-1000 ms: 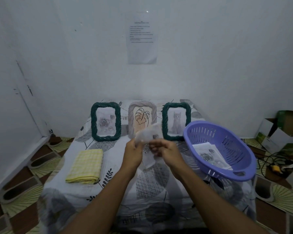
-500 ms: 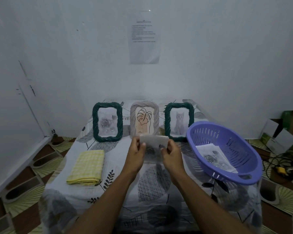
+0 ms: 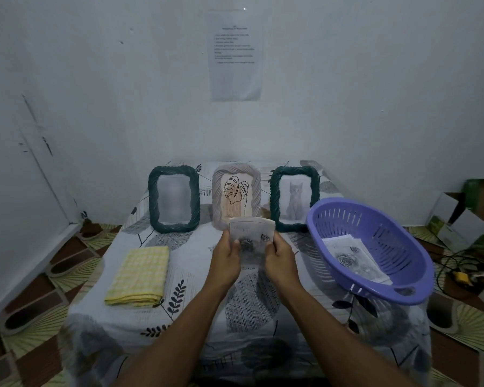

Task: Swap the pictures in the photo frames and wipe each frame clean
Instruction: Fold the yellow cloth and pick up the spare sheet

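Here left hand [image 3: 226, 258], right hand [image 3: 280, 258] pinch rose print [image 3: 252, 229] (wall notice [image 3: 236, 57] unreadable).

Dim white walls [image 3: 361, 107], printed sheet [image 3: 236, 57] at 12; patterned floor tiles [image 3: 37, 340] at 8; cardboard boxes [image 3: 458, 219] at 3.

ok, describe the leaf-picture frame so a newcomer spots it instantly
On the patterned table by the white wall, three frames stand along the far edge. The leaf-picture frame is the middle one: pale grey, between the left green frame and right green frame.
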